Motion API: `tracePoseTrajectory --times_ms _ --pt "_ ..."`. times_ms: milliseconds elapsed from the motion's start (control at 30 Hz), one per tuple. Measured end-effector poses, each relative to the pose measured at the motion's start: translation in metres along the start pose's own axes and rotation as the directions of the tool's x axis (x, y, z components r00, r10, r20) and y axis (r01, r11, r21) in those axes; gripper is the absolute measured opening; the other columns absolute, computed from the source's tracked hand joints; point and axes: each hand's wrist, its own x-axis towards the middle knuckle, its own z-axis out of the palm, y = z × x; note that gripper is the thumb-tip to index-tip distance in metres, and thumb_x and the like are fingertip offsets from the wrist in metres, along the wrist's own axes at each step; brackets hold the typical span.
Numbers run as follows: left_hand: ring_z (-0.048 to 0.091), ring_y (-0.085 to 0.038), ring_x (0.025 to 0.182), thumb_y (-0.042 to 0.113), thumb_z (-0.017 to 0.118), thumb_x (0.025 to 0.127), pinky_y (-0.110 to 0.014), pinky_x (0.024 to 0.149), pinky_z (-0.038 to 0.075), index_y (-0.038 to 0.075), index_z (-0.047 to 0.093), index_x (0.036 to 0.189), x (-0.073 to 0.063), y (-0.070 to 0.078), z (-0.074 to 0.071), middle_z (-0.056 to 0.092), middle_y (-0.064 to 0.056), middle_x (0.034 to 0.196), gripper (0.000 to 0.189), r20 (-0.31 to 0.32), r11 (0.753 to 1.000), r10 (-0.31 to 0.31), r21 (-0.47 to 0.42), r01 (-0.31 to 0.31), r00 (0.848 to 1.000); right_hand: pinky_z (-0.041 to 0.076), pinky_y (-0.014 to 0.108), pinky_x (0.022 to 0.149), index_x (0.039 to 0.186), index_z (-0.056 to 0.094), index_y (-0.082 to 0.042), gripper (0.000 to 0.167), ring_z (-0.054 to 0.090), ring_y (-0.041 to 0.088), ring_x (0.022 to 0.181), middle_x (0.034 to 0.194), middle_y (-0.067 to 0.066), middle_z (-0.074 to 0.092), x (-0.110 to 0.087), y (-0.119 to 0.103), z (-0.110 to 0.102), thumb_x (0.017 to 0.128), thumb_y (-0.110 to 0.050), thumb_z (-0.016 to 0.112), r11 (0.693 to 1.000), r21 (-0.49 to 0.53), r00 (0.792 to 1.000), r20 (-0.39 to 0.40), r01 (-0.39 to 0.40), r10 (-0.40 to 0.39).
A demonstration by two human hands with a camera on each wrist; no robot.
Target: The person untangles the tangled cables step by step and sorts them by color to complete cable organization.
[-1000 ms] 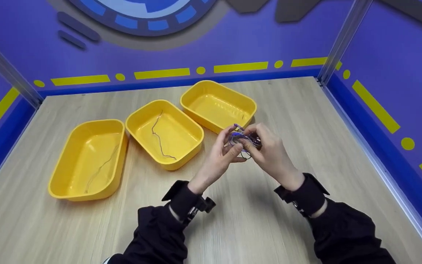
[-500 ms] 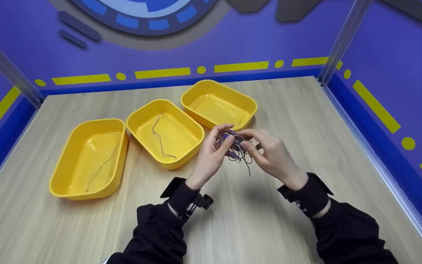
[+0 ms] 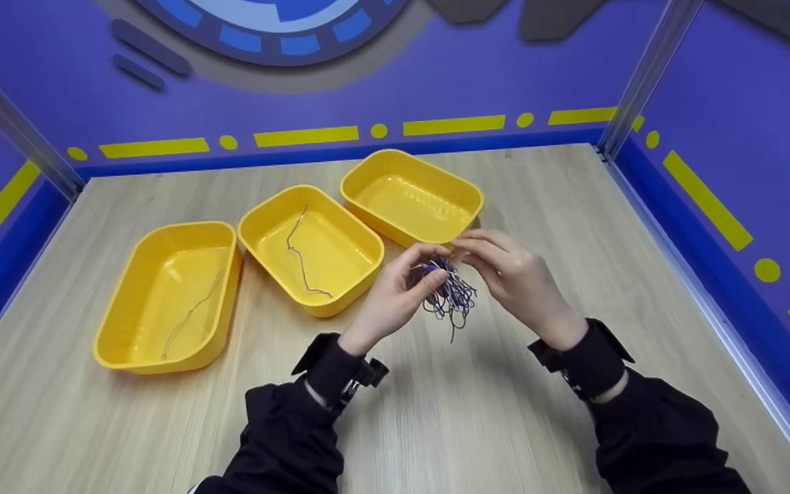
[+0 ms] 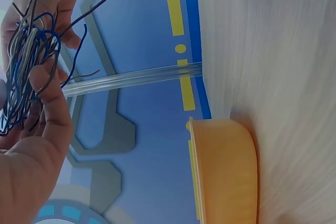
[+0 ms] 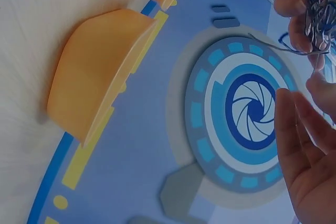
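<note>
My left hand [image 3: 398,291] grips a tangled bundle of wires [image 3: 451,291] in blue, white, grey and dark strands, with loose ends hanging below it. In the left wrist view, the thumb [image 4: 44,82] presses across the bundle [image 4: 23,72], and one dark wire sticks out up and to the right. My right hand [image 3: 518,281] is close beside the bundle, its fingertips drawn together. A thin strand [image 5: 316,65] seems to run from the bundle to those fingertips in the right wrist view. The grip itself is partly hidden.
Three yellow bins stand on the wooden table: a left bin [image 3: 103,322] with a thin wire [image 3: 189,315], a middle bin [image 3: 247,226] with a purplish wire [image 3: 299,257], and a right bin [image 3: 474,195] just behind the hands. Blue walls [image 3: 724,171] border the table.
The hands have drawn slightly apart. More of the wire bundle hangs below the left hand, and the right hand has shifted to the bundle's upper right side. The bins stay put.
</note>
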Motion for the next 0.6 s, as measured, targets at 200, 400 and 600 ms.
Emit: tracePoseTrajectory --times_ms 200,400,600 --pt "0.065 -0.033 0.109 0.002 0.061 0.102 -0.03 0.093 0.058 -0.01 0.058 0.129 0.0028 -0.002 0.0005 0.066 -0.027 0.123 0.03 0.033 1.0 0.012 0.026 -0.013 0.999 0.062 0.034 0.075 0.1 0.077 -0.001 0.017 0.069 0.024 0.086 0.092 0.01 0.073 -0.0011 0.0043 -0.0026 0.084 0.005 0.079 1.0 0.008 1.0 0.01 0.016 -0.016" --pt "0.067 -0.035 0.109 0.003 0.062 0.102 -0.03 0.094 0.059 -0.01 0.059 0.129 0.0001 -0.0045 -0.0008 0.067 -0.026 0.123 0.03 0.058 0.998 0.019 0.057 -0.023 0.998 0.062 0.034 0.07 0.094 0.075 -0.003 0.015 0.067 0.023 0.082 0.088 0.009 0.072 -0.0029 0.0057 0.0005 0.082 0.004 0.082 0.999 -0.009 0.999 0.023 0.031 -0.03" --pt "0.067 -0.034 0.106 0.004 0.061 0.102 -0.03 0.092 0.059 -0.01 0.058 0.13 0.006 -0.0027 -0.0013 0.067 -0.026 0.12 0.031 0.066 0.998 0.012 0.06 -0.016 0.998 0.058 0.032 0.062 0.093 0.074 -0.004 0.017 0.064 0.02 0.076 0.086 0.006 0.072 -0.0017 0.0085 -0.0024 0.081 0.002 0.084 0.999 -0.036 1.0 0.01 0.011 -0.011"
